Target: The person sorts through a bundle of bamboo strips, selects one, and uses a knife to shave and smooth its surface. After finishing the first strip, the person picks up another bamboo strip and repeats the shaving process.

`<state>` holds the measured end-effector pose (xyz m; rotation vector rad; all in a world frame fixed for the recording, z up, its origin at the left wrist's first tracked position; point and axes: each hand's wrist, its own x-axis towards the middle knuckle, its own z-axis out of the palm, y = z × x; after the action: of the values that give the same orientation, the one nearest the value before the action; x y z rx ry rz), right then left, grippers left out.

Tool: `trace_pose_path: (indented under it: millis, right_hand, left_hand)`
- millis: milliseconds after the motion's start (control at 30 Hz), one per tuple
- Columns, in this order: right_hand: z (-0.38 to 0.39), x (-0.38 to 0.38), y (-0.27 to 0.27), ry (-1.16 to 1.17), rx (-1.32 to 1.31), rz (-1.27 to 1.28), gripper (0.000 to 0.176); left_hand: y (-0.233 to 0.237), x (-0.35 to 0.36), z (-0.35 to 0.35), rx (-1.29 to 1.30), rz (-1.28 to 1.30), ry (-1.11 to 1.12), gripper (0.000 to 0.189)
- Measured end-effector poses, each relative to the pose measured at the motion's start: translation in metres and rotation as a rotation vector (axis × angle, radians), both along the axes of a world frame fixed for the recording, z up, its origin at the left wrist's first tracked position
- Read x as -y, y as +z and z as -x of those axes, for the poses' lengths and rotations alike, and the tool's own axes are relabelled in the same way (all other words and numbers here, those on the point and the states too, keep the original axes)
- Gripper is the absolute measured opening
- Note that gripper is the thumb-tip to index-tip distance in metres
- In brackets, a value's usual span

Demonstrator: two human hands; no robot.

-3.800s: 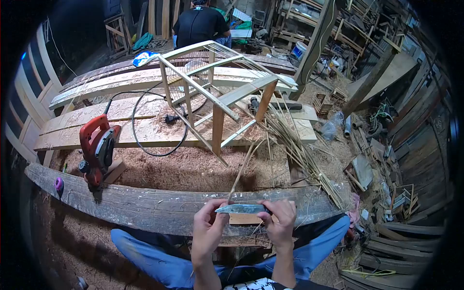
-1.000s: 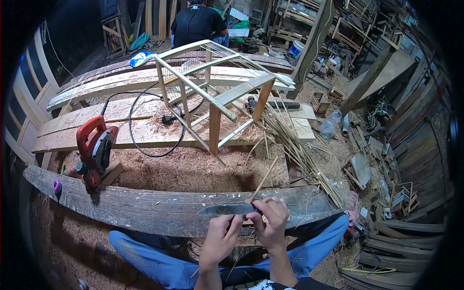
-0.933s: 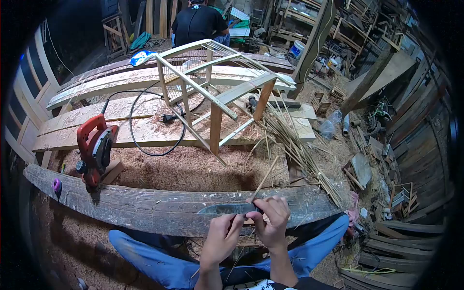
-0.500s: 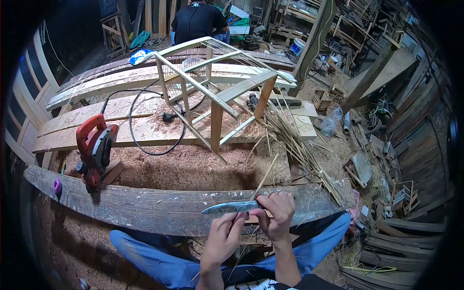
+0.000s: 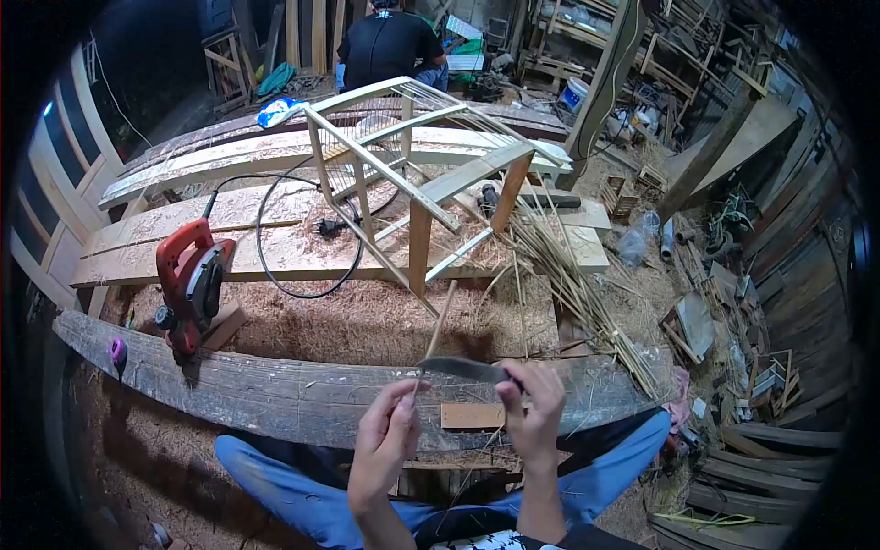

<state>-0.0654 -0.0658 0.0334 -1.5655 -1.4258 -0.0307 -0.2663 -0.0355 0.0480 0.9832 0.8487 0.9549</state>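
Our left hand (image 5: 385,435) pinches the thin stick (image 5: 439,321) above the old plank's (image 5: 275,394) near edge; our right hand (image 5: 533,412) grips the knife (image 5: 463,368). It seems light and bendy (snaps easily): hold low.

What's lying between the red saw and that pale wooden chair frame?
In the head view, a looping black cord with its plug lies there, on a pale plank strewn with shavings.

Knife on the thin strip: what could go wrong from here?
The knife in the right hand points its blade at the bare left hand pinching the strip; a slip could cut a finger. The thin strip might split or snap. A dropped blade could land on the legs.
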Motion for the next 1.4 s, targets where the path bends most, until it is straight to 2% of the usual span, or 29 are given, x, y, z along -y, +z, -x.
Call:
trace_pose_path:
  millis: [333,567,667,733,1000,1067,1133,1167,1200,1233,1300,1333,1400]
  right_hand:
    - [0.023,0.001,0.005,0.096,0.119,0.029,0.034]
    - [0.027,0.001,0.005,0.103,0.123,0.022,0.036]
    - [0.026,0.002,0.004,0.1,0.119,0.026,0.036]
    - [0.023,0.003,0.001,0.095,0.117,0.03,0.036]
    - [0.014,-0.001,-0.008,0.124,0.096,-0.051,0.033]
    - [0.004,-0.003,-0.006,0.09,0.227,-0.065,0.027]
    - [-0.04,-0.007,-0.034,-0.172,0.114,-0.171,0.027]
    - [-0.062,-0.001,-0.029,-0.337,-0.037,-0.143,0.029]
    - [-0.081,0.001,-0.023,-0.492,-0.19,-0.118,0.032]
    - [-0.084,0.008,-0.019,-0.47,-0.042,-0.114,0.04]
    - [-0.06,0.016,-0.017,-0.309,0.068,-0.056,0.043]
    - [-0.042,0.02,-0.008,-0.258,0.068,0.004,0.045]
    - [-0.026,0.012,-0.013,-0.16,0.026,-0.068,0.045]
  left_hand:
    - [-0.005,0.004,-0.019,0.025,0.094,-0.14,0.022]
    - [-0.015,0.005,-0.026,0.09,-0.023,-0.106,0.02]
    - [-0.02,0.006,-0.032,0.06,-0.054,0.002,0.02]
    - [-0.024,0.006,-0.03,-0.175,-0.232,0.022,0.021]
    - [-0.005,0.01,-0.024,-0.354,-0.287,-0.015,0.019]
    - [-0.004,0.009,-0.021,-0.352,-0.26,-0.015,0.018]
    - [0.001,0.007,-0.011,-0.204,-0.192,0.128,0.016]
    - [0.004,0.012,0.011,-0.146,-0.071,0.063,0.013]
    - [0.01,0.018,0.016,-0.143,-0.116,0.098,0.012]
    - [0.013,0.02,0.018,-0.138,-0.162,0.144,0.011]
    - [0.006,0.011,0.0,-0.173,-0.145,0.163,0.011]
    - [0.002,0.004,-0.01,-0.204,-0.157,0.161,0.011]
    - [-0.006,-0.003,-0.023,-0.172,-0.174,0.154,0.012]
